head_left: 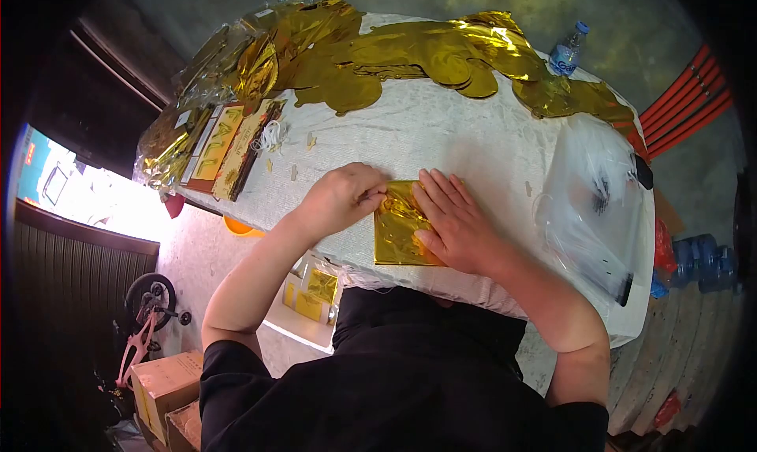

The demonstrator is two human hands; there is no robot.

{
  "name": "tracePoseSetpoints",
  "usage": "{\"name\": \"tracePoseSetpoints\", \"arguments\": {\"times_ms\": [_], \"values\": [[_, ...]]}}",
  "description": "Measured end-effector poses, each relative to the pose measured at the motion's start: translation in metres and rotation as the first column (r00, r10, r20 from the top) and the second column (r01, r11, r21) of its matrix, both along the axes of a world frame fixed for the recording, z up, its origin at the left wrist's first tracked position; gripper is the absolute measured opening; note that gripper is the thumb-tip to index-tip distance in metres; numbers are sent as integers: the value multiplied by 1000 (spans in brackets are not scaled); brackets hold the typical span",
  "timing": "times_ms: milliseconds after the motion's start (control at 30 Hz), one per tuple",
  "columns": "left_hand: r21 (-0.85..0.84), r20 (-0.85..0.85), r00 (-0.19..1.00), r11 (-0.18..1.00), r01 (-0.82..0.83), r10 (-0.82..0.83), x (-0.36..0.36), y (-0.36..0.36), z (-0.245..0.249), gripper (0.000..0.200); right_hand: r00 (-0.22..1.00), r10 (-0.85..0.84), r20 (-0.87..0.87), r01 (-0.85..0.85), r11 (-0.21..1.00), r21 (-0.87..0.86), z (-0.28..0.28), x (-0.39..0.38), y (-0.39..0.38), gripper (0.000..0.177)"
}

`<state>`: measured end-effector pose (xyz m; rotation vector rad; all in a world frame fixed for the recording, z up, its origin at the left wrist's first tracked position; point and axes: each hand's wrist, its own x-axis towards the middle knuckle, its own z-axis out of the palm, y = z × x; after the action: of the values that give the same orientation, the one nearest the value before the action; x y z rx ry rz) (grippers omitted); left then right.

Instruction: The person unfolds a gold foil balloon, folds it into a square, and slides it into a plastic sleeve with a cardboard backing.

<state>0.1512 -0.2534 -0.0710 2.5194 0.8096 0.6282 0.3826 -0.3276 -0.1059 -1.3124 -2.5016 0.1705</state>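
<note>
A folded square of shiny gold foil (394, 243) lies near the front edge of the white-covered table (465, 137). My right hand (457, 227) rests flat on its right side, fingers stretched out. At its upper left corner, my left hand (347, 198) has its fingers pinched together against the foil edge; whether a bit of foil sits between them is hard to see, but the fingertips meet the corner. Flat gold foil balloons (418, 50) are spread in a pile along the far side of the table.
Clear plastic bags (591, 204) lie at the right, near a water bottle (566, 50). At the left are printed cards (217, 148), a coil of white string (270, 137) and clear-wrapped gold packs (165, 148). Cardboard boxes (167, 381) and a small pink bike (140, 338) stand on the floor.
</note>
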Motion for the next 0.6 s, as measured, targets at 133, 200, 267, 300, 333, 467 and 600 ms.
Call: {"name": "tracePoseSetpoints", "arguments": {"times_ms": [133, 200, 267, 300, 333, 467, 600], "values": [[-97, -31, 999, 995, -18, 15, 1, 3, 5, 17, 1000, -1, 9, 1, 1000, -7, 1, 0, 0, 62], [19, -13, 997, 997, 79, -79, 0, 9, 6, 18, 1000, -4, 9, 4, 1000, -15, 1, 0, 0, 62], [288, -141, 974, 934, 211, -177, 2, 11, 10, 19, 1000, 0, 7, 0, 1000, -10, 0, 0, 0, 62], [288, -141, 974, 934, 211, -177, 3, 12, 9, 19, 1000, 4, 4, -4, 1000, -3, 0, 0, 0, 63], [339, -163, 968, 911, 235, -189, 4, 12, 9, 18, 1000, 4, 4, -4, 1000, -3, 0, 1, 0, 63], [443, -215, 958, 855, 271, -192, 6, 14, 3, 17, 1000, 3, 3, -3, 1000, -8, 1, 0, 0, 63], [544, -166, 970, 804, 242, -179, 5, 15, -3, 17, 1000, 7, 3, -8, 999, 32, -3, 1, 1, 63]]}}
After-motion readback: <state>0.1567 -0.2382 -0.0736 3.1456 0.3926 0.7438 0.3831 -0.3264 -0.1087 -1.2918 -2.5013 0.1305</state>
